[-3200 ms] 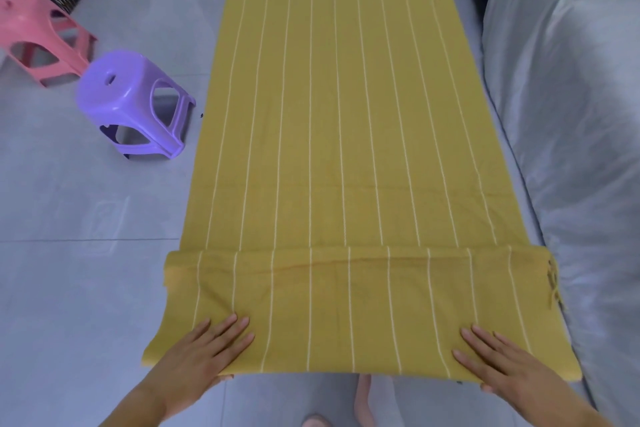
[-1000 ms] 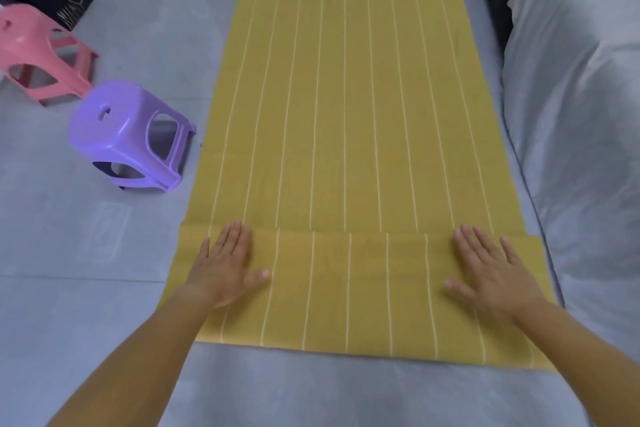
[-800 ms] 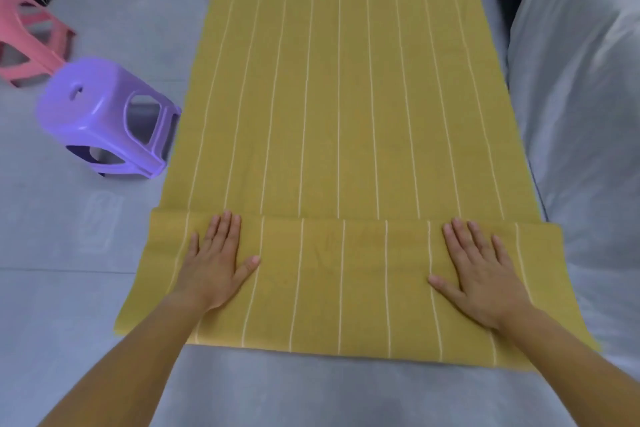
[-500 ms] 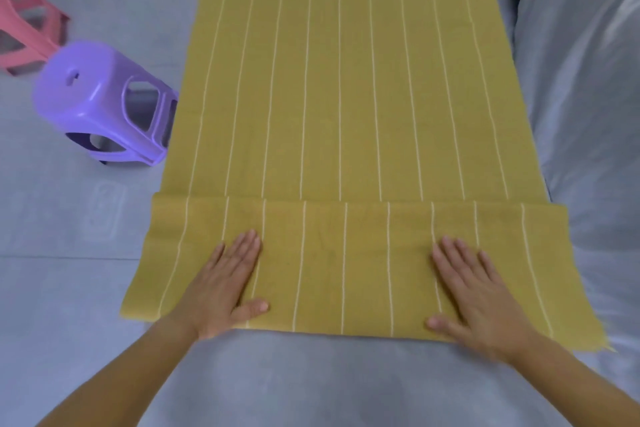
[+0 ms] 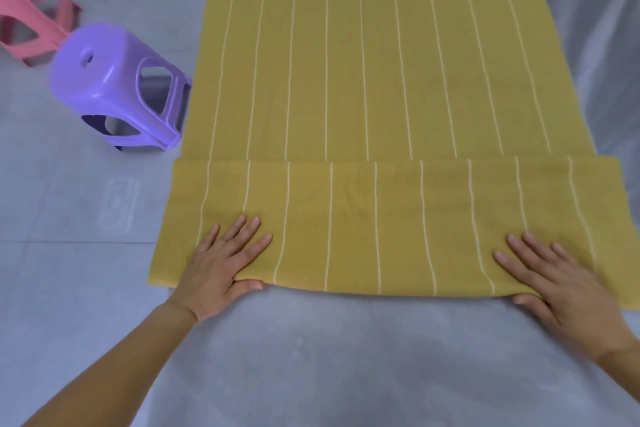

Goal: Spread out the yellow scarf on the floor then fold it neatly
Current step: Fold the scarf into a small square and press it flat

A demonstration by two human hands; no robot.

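Observation:
The yellow scarf (image 5: 374,62) with thin white stripes lies flat on the grey floor and runs away from me. Its near end is folded over into a double band (image 5: 377,218) across the full width. My left hand (image 5: 221,263) lies on the left part of this band, fingers straight on top, thumb tucked at the near edge, pinching it. My right hand (image 5: 561,284) does the same at the right part, with the cloth slightly puckered at its thumb. The scarf's far end is out of view.
A purple plastic stool (image 5: 117,87) stands close to the scarf's left edge, with a pink stool (image 5: 31,17) behind it. Light grey draped fabric (image 5: 602,45) rises along the scarf's right side. Grey floor (image 5: 311,357) lies in front of the near fold.
Both hands slid back from the far edge of the folded band to its near edge. Their thumbs now sit at that edge. The view has moved closer to the scarf.

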